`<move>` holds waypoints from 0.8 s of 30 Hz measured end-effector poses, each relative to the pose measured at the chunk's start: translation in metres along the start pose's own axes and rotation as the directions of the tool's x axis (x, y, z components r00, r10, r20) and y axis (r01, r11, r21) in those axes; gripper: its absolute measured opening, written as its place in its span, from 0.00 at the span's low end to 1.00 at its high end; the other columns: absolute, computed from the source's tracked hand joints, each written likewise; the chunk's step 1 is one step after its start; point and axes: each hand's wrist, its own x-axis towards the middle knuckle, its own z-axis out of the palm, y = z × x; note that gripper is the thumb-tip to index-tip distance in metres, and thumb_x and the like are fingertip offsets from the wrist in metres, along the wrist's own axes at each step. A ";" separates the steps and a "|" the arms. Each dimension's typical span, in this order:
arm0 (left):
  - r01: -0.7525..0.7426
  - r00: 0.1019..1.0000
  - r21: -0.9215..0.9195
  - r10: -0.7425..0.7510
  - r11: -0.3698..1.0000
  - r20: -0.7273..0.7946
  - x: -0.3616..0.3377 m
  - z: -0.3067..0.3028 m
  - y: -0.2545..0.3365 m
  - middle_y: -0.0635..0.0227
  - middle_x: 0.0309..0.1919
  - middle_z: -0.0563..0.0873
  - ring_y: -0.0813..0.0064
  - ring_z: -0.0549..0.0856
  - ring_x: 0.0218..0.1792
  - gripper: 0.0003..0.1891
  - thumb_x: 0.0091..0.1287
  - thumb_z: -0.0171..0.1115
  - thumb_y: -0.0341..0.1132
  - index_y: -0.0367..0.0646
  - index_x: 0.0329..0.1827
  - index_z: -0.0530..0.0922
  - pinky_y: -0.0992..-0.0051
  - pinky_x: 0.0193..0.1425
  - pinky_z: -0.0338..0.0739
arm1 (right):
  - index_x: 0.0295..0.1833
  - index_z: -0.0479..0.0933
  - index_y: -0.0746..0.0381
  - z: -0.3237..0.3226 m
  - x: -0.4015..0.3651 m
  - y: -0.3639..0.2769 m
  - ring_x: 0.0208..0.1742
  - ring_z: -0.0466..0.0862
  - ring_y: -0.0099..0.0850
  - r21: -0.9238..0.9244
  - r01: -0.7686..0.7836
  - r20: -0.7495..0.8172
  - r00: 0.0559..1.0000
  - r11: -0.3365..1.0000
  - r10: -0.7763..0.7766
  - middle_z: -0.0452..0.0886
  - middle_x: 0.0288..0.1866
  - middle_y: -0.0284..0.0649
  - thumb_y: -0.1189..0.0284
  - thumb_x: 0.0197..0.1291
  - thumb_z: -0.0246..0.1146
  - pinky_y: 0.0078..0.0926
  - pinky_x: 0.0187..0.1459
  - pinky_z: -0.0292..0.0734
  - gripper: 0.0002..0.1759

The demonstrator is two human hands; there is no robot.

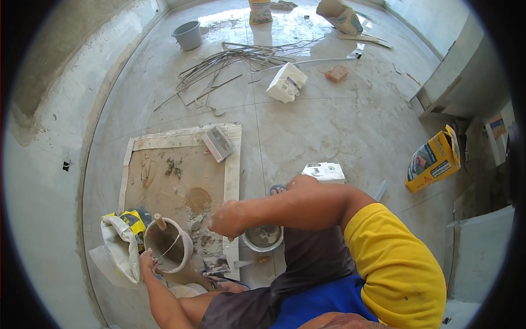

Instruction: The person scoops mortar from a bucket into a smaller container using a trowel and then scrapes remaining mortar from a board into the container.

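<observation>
My left hand point(148, 261) is at the near-left rim of a mortar-stained bucket point(185, 241), its fingers closed round the wire handle. A wooden handle point(159, 221) leans out of the bucket; its lower end is out of sight. My right hand point(228, 220) hangs between the bucket and a round bowl point(264, 248) of grey mix. Its fingers are curled closed, and whatever they may hold is hidden. An open white sack point(119, 249) stands left of the bucket. Near my feet lies a putty knife point(253, 262) with a wooden handle.
A board point(181, 164) with pale edges lies under the bucket, with crumbled mortar point(208, 241) on it. Ahead are bent metal rods point(235, 60), a grey bucket point(187, 36), a white box point(287, 83) and a brick piece point(336, 73). A yellow bag point(434, 160) stands right.
</observation>
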 end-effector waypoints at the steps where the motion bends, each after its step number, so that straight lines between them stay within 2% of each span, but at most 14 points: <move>1: 0.001 1.000 0.002 -0.001 1.000 0.001 -0.002 0.001 0.001 0.64 0.44 0.75 0.67 0.77 0.36 0.20 0.66 0.55 0.47 0.47 0.56 0.71 0.65 0.40 0.73 | 0.49 0.76 0.64 -0.002 -0.003 -0.003 0.50 0.81 0.46 -0.003 0.014 0.030 0.999 1.000 -0.014 0.82 0.44 0.48 0.62 0.50 0.69 0.42 0.48 0.76 0.23; 11: 0.026 0.998 0.009 -0.025 1.000 -0.052 0.007 0.002 0.001 0.63 0.43 0.74 0.65 0.77 0.37 0.19 0.66 0.55 0.46 0.47 0.56 0.72 0.64 0.42 0.74 | 0.48 0.77 0.63 0.007 -0.004 -0.010 0.49 0.81 0.45 0.003 0.041 0.004 0.999 0.999 -0.041 0.82 0.43 0.48 0.63 0.48 0.69 0.42 0.48 0.76 0.22; 13: 0.024 0.998 0.003 -0.024 1.000 -0.060 0.004 0.003 0.002 0.62 0.43 0.74 0.65 0.77 0.38 0.19 0.65 0.55 0.45 0.46 0.55 0.72 0.64 0.42 0.74 | 0.42 0.83 0.62 0.010 0.000 -0.010 0.48 0.83 0.42 -0.046 0.044 -0.001 0.999 0.998 -0.044 0.84 0.41 0.45 0.62 0.47 0.70 0.39 0.44 0.78 0.18; 16: 0.024 0.998 0.005 -0.024 1.000 -0.057 0.002 0.004 0.003 0.62 0.43 0.74 0.65 0.77 0.38 0.19 0.65 0.56 0.45 0.45 0.55 0.72 0.63 0.43 0.74 | 0.40 0.83 0.62 0.011 -0.001 -0.011 0.47 0.83 0.42 -0.042 0.047 -0.012 0.999 0.998 -0.047 0.84 0.41 0.45 0.62 0.47 0.70 0.39 0.44 0.78 0.18; 24: 0.030 0.995 -0.010 -0.031 1.000 -0.090 0.001 0.006 0.006 0.65 0.40 0.76 0.67 0.77 0.32 0.17 0.65 0.57 0.44 0.46 0.53 0.74 0.65 0.36 0.73 | 0.42 0.83 0.62 0.012 0.001 -0.012 0.49 0.82 0.42 -0.040 0.064 -0.024 0.998 0.997 -0.065 0.84 0.42 0.45 0.61 0.47 0.70 0.40 0.46 0.78 0.19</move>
